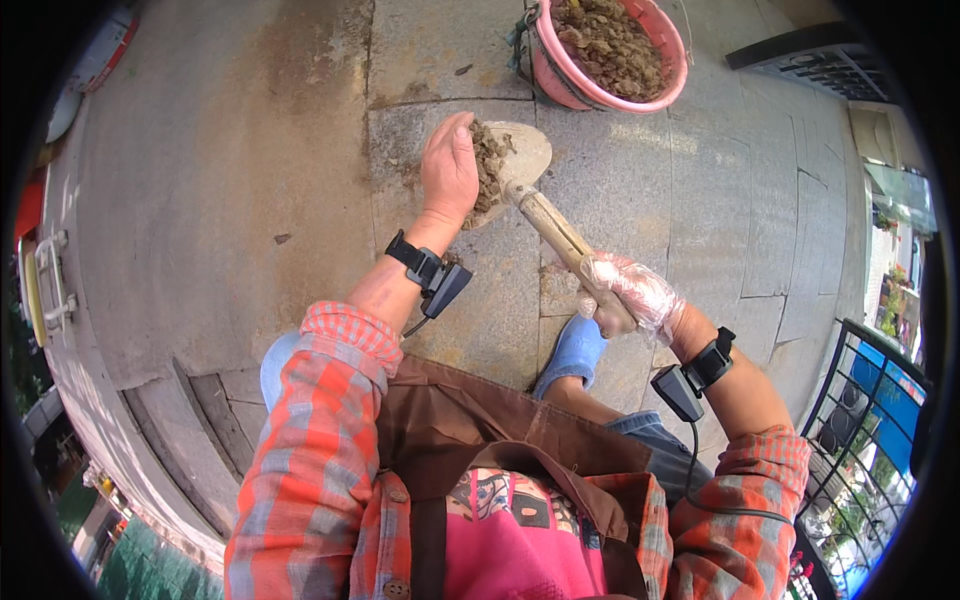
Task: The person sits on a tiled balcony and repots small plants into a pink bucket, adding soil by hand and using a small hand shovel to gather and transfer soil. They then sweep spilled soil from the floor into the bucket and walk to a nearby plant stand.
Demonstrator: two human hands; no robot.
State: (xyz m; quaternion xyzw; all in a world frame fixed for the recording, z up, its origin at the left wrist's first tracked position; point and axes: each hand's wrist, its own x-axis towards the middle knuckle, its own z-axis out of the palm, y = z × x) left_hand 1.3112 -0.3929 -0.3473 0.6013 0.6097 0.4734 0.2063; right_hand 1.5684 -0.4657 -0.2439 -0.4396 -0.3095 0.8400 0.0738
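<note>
My right hand, in a thin clear plastic glove, is closed around the wooden handle of a trowel-like scoop. Its pale, dirt-coated metal blade lies low over the paving, with brown crumbly clumps along its left side. Bare and slightly cupped, my left hand rests against the left edge of those clumps; its palm side is hidden. Beyond the blade, at the top, stands a pink plastic bucket filled with similar brown clumps.
Grey stone paving with dark joints lies under my hands. My blue slipper is below the handle. A dark grated object is at the upper right, a black metal railing at the lower right. A stepped recess lies at the lower left.
</note>
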